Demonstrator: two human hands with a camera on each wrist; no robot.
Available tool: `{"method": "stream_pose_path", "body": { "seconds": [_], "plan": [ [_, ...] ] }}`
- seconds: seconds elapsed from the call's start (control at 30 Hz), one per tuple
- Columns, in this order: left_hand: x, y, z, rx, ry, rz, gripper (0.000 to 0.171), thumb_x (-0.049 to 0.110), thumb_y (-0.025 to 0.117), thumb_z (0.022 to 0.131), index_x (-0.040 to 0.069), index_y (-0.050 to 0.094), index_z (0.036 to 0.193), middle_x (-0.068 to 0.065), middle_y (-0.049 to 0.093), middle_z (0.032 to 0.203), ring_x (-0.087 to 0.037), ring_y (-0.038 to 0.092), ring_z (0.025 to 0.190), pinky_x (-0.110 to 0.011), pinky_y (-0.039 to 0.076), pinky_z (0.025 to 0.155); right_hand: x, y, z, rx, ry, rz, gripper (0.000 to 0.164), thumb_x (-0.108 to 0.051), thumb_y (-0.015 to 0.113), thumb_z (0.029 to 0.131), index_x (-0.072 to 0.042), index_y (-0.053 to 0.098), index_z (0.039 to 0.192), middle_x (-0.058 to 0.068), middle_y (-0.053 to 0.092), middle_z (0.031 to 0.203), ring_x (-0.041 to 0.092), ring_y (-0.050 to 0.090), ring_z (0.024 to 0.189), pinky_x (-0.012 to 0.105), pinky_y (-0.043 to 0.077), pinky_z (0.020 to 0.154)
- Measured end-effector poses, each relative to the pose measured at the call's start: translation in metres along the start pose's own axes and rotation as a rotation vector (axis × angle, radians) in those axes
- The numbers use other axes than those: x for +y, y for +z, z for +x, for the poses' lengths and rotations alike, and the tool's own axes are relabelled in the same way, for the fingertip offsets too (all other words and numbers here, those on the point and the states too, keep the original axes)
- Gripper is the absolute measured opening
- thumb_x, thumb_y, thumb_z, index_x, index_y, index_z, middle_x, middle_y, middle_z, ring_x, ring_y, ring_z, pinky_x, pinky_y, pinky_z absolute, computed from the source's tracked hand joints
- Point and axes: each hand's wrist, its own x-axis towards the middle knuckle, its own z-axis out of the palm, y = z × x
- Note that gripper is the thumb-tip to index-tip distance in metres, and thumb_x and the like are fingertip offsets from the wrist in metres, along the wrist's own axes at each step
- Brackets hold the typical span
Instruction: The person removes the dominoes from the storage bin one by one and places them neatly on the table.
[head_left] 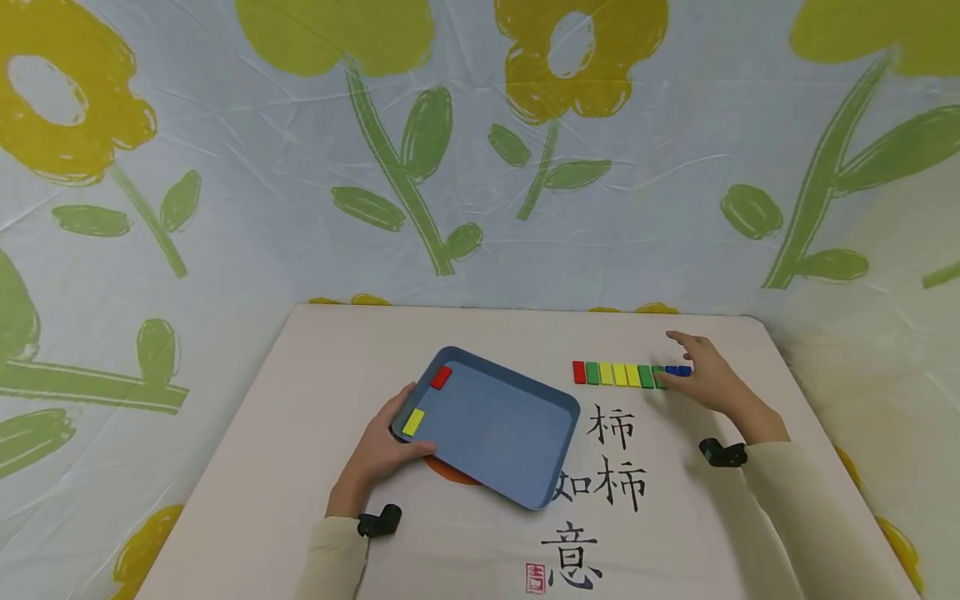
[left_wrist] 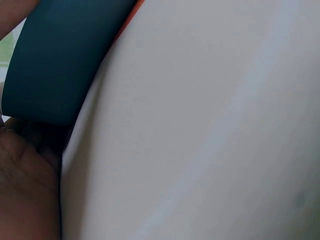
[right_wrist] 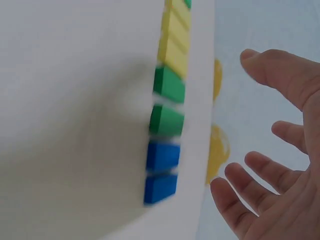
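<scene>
A blue tray [head_left: 517, 450] lies tilted on the table, with a red block [head_left: 441, 377] and a yellow block [head_left: 413, 422] inside near its left end. My left hand [head_left: 386, 450] grips the tray's left rim, thumb over the edge; the left wrist view shows the tray's underside [left_wrist: 55, 60] close up. A row of blocks [head_left: 630, 374] runs red, green, yellow, green, blue across the table. My right hand [head_left: 705, 379] hovers at the row's blue end with fingers spread, holding nothing. In the right wrist view, the green blocks [right_wrist: 169, 102] and blue blocks [right_wrist: 162, 170] lie beside my open fingers [right_wrist: 260, 175].
The table [head_left: 315, 367] is covered with a cream cloth printed with black characters [head_left: 611, 467] and a red seal [head_left: 536, 577]. An orange patch [head_left: 450, 473] shows under the tray. A flower-patterned cloth hangs behind and on both sides.
</scene>
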Motion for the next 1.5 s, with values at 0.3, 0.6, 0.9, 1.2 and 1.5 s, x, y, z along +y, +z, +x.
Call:
{"method": "stream_pose_path", "body": {
  "seconds": [0.3,0.6,0.9,1.2,1.5],
  "plan": [
    [-0.002,0.0,0.0,0.004,0.002,0.002,0.107,0.041,0.094,0.073,0.041,0.032,0.16,-0.001,0.033,0.167,-0.03,0.032,0.154,-0.061,0.031,0.121,-0.069,0.028,0.016,-0.064,-0.111,0.052,0.085,-0.037,0.074,0.095,-0.001,0.031,0.159,0.032,0.036,0.155,0.051,0.048,0.132,0.068,0.048,0.1],
    [-0.002,-0.001,0.001,0.007,0.005,0.008,0.107,0.04,0.093,0.073,0.041,0.032,0.16,-0.001,0.033,0.167,-0.031,0.031,0.154,-0.061,0.031,0.121,-0.14,0.064,0.034,-0.135,-0.25,0.168,0.082,-0.042,0.075,0.093,-0.004,0.04,0.156,0.022,0.05,0.149,0.038,0.058,0.125,0.053,0.056,0.093],
    [0.002,-0.001,0.0,0.014,0.011,0.009,0.107,0.039,0.093,0.074,0.036,0.032,0.162,-0.004,0.034,0.167,-0.034,0.032,0.154,-0.062,0.03,0.121,-0.196,0.113,0.047,-0.235,-0.345,0.224,0.081,-0.041,0.075,0.092,-0.001,0.042,0.155,0.021,0.054,0.148,0.037,0.055,0.133,0.053,0.051,0.105],
    [0.002,-0.002,-0.001,0.009,0.008,-0.003,0.106,0.038,0.093,0.075,0.04,0.032,0.161,-0.001,0.032,0.168,-0.032,0.03,0.155,-0.061,0.028,0.122,-0.227,0.159,0.058,-0.281,-0.342,0.144,0.077,-0.043,0.073,0.092,0.001,0.049,0.15,0.02,0.052,0.149,0.033,0.057,0.131,0.049,0.05,0.108],
    [0.002,-0.002,-0.001,-0.002,0.005,-0.007,0.106,0.036,0.093,0.075,0.039,0.031,0.162,-0.002,0.032,0.168,-0.033,0.03,0.155,-0.061,0.029,0.122,-0.238,0.184,0.071,-0.287,-0.352,0.076,0.073,-0.043,0.07,0.095,0.003,0.051,0.148,0.021,0.047,0.154,0.037,0.047,0.142,0.049,0.044,0.115]
  ]
}}
